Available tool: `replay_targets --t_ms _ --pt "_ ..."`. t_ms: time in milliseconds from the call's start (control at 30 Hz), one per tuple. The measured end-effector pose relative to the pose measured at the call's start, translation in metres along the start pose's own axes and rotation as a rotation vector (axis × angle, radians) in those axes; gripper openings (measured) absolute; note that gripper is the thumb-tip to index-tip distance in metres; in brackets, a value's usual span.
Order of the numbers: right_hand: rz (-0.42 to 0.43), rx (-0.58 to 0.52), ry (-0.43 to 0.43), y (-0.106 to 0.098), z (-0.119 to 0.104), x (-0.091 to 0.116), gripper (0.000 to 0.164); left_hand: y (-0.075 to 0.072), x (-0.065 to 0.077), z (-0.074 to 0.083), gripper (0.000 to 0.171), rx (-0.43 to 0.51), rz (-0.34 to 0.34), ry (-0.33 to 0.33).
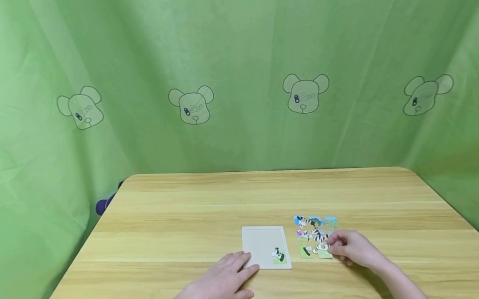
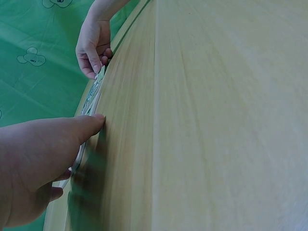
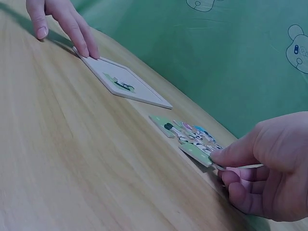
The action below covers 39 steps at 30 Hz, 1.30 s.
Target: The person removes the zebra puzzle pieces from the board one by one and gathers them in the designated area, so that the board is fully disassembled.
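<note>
A pale puzzle tray (image 1: 257,246) lies flat on the table, with one panda-and-grass piece (image 1: 279,256) in its lower right corner. On the tray's left edge rests my left hand (image 1: 224,282), fingers stretched out and thumb on the table side. Several loose jigsaw pieces (image 1: 305,250) with animal pictures are grouped to the tray's right. My right hand (image 1: 353,248) is at their lower right. In the right wrist view, its thumb and fingers pinch the edge of a green-bottomed jigsaw piece (image 3: 196,155), which looks slightly tilted. The fingertips under that piece are partly hidden.
The wood-grain table (image 1: 177,210) reaches back to a green curtain (image 1: 230,37) printed with bear heads, which also hangs along both sides. Beyond the table's left edge, a purple object (image 1: 102,206) shows partly.
</note>
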State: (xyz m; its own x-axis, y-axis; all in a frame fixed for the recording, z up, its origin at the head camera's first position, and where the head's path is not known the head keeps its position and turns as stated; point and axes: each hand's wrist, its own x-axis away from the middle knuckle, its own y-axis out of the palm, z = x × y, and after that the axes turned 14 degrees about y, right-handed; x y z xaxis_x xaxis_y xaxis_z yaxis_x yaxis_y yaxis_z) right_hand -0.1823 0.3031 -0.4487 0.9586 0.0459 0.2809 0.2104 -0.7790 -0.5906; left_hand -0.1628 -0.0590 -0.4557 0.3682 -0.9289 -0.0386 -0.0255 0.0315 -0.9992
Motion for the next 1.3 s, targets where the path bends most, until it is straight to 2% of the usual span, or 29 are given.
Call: replay_targets --t_ms 200,500,700,900,1067,1300 --pt "0.050 0.005 0.055 0.002 -0.001 0.000 0.023 0.000 0.000 0.000 0.058 -0.005 0.005 0.002" --pt "0.085 -0.002 0.060 0.006 -0.018 0.002 0.027 0.000 0.000 0.000 0.059 0.003 -0.009 -0.013" --pt "0.031 -0.003 -0.071 0.018 -0.037 -0.003 0.031 -0.001 -0.003 0.001 0.061 0.005 -0.004 -0.002" --pt "-0.038 -0.001 -0.195 0.040 -0.056 -0.012 0.033 -0.005 -0.008 0.004 0.062 0.013 -0.025 0.007" --pt "-0.059 0.083 -0.249 0.058 -0.067 -0.017 0.036 -0.006 -0.011 0.005 0.060 0.020 -0.039 0.009" --pt "-0.017 0.230 -0.270 0.072 -0.074 -0.019 0.040 -0.003 -0.011 0.004 0.059 0.012 -0.041 0.012"
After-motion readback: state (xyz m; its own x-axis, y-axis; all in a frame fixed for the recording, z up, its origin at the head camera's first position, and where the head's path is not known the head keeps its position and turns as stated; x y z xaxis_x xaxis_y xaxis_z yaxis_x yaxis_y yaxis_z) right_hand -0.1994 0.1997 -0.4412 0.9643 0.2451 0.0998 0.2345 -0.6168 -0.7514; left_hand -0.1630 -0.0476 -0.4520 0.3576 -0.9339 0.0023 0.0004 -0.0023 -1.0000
